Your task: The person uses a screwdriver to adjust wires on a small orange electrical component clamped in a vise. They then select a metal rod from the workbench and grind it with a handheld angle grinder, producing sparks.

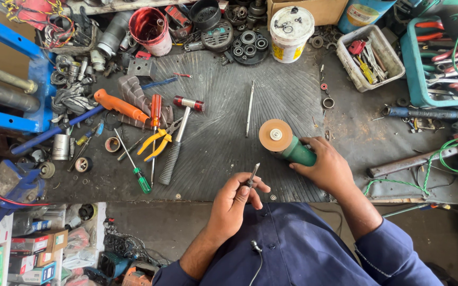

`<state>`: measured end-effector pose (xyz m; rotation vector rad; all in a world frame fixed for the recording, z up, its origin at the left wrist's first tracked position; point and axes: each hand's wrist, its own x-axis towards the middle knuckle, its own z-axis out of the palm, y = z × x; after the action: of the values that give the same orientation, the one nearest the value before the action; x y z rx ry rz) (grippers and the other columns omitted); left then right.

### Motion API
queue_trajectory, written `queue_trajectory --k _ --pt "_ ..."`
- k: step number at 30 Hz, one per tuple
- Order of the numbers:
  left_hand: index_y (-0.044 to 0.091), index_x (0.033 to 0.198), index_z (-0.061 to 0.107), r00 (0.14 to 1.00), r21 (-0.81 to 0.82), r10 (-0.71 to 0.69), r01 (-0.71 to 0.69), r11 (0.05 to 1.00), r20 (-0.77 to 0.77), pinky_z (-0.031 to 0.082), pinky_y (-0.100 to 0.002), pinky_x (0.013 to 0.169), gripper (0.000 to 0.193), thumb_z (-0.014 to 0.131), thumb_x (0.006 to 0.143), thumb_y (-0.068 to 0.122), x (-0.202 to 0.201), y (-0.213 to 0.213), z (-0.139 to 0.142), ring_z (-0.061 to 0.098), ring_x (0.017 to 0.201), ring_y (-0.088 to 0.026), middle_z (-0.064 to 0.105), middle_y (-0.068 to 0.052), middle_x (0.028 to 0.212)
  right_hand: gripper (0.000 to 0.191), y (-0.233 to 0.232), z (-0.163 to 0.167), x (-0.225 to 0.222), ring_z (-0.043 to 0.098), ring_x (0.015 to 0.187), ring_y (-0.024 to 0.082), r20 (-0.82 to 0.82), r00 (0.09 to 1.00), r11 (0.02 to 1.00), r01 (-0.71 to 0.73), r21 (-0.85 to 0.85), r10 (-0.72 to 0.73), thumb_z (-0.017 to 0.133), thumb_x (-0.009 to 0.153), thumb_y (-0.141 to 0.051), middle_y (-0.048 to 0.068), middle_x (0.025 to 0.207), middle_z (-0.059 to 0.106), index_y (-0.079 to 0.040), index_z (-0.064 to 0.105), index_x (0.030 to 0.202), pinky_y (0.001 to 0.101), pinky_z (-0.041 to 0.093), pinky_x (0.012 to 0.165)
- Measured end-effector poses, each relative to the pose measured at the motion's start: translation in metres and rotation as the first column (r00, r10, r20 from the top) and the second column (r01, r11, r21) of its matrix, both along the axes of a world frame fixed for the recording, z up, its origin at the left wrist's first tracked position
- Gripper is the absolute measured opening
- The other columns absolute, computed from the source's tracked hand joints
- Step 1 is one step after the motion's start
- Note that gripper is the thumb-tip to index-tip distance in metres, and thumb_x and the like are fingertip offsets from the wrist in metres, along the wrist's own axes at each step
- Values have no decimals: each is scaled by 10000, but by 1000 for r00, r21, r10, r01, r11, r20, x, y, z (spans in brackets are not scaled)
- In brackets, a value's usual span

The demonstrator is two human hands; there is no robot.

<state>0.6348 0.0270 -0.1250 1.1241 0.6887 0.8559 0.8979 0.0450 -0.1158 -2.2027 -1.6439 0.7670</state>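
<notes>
Left hand [234, 204] pinches a small metal bit [252, 175], tip pointing far. Right hand [328, 168] wraps the green grinder [292, 148]; its orange disc [275, 135] sticks out far-left of the grip.

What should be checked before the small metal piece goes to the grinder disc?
1. Left hand pinches the small metal piece: ok.
2. Right hand grips the green grinder: ok.
3. Orange disc faces up, uncovered: ok.
4. Piece apart from the disc: ok.
5. Disc spinning or still: cannot tell.
6. Loose steel rod lies near the disc: not ok.
</notes>
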Motion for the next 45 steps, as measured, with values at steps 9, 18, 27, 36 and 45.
queue_trajectory --k 9,18,27,36,45 --pt "-39 1239 638 988 185 144 -132 974 -51 460 -270 823 225 544 1105 117 -11 12 -15 506 916 -114 515 -60 1106 779 -3 -24 9 563 1257 341 58 984 973 -176 148 170 826 722 -341 111 1364 595 -89 543 1403 454 447 1027" --pt "33 1313 644 927 -122 -130 183 976 353 540 -343 938 304 567 1039 139 -57 38 -4 675 1031 -192 733 -130 1147 727 -3 -29 9 549 1292 325 64 977 967 -213 140 206 821 724 -348 102 1371 603 -88 590 1363 448 449 1043" --pt "127 984 729 879 460 -120 352 815 -461 389 -373 1005 136 774 907 229 -66 86 11 704 1011 -156 804 18 1109 752 -3 -34 11 615 1200 349 -1 994 984 -104 143 106 881 668 -365 137 1294 653 -73 639 1317 450 483 1004" --pt "108 1135 607 838 371 29 211 904 -545 404 -332 969 288 743 886 163 -56 71 0 737 1040 -126 771 26 1052 702 -3 -12 -15 666 1108 306 88 993 996 75 52 -80 878 656 -407 68 1222 671 -131 681 1270 431 530 908" --pt "126 1142 698 792 331 -19 277 902 -610 360 -355 971 193 670 965 197 -51 71 -13 747 967 -132 816 31 1053 671 9 -5 -19 665 1075 317 119 993 997 -21 69 13 874 643 -388 76 1174 662 -91 669 1209 445 535 866"
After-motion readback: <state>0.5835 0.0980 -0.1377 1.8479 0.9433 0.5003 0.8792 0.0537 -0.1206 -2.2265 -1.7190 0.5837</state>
